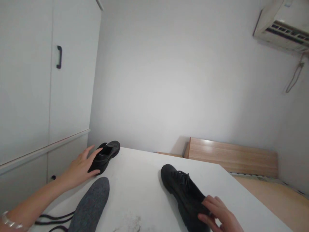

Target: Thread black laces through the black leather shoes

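Toward the far left of the white table (135, 183), a black shoe (102, 161) has its opening facing up and its toe pointing away. My left hand (80, 169) is around its heel end, thumb on the near side and fingers across the opening. A black lace-up shoe (181, 190) is at the right, toe pointing away and to the left. The fingers and thumb of my right hand (218, 212) grip the heel collar of this shoe. Between the shoes, closer to me, a dark grey insole (93, 203) lies beneath my left forearm's right side.
Black cords (56, 219) lie left of the insole. A white cabinet (70, 106) stands along the left. Beyond the table are a wooden headboard (231, 156) and a bed base (267, 196). An air conditioner (285, 25) hangs high on the right.
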Tool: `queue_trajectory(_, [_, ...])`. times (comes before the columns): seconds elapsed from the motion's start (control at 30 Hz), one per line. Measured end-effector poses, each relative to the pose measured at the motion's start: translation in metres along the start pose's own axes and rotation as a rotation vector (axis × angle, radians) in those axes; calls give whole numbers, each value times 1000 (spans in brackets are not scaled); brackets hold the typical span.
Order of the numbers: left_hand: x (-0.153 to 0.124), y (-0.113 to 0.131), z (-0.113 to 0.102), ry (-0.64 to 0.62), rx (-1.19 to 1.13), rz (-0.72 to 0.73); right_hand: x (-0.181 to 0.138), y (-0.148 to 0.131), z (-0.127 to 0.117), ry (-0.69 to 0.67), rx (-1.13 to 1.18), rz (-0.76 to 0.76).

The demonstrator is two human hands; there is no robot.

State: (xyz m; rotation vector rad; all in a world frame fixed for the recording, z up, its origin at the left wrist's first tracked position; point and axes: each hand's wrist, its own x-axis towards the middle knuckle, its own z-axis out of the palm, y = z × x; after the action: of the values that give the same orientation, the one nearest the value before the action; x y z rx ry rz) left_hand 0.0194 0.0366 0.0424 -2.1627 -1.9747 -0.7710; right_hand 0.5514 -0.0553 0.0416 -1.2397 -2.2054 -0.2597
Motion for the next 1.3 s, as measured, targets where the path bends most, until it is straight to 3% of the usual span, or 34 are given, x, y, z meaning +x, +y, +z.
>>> queue_trajectory(0.2, [28,-16,22,-50,-124,45,-19,70,-1,113,-29,317])
queue_trajectory(0.4, [29,-9,24,80,-126,84,-25,113,-5,137,-120,389])
queue_trajectory(0.5, [21,12,13,144,-135,114,-29,123,-6,124,-145,383])
queue_trajectory(0.63, [-3,69,-16,234,-198,259,-28,126,-5,144,-202,399])
queue_trajectory(0.7, [-19,105,-29,234,-257,346,-20,116,-2,188,-251,416])
queue_trajectory(0.77, [-36,140,-37,154,-311,382,-6,93,0,229,-268,397])
queue_trajectory(0.87, [-60,183,-38,14,-362,402,18,38,2,249,-124,244])
queue_trajectory(0.97, [-83,216,-30,-115,-407,383,35,-22,2,163,10,143])
queue_trajectory(1.1, [-102,244,-13,-160,-434,320,42,-76,1,116,146,25])
queue_trajectory(1.3, [-98,255,6,-134,-328,304,42,-104,10,86,302,-43])
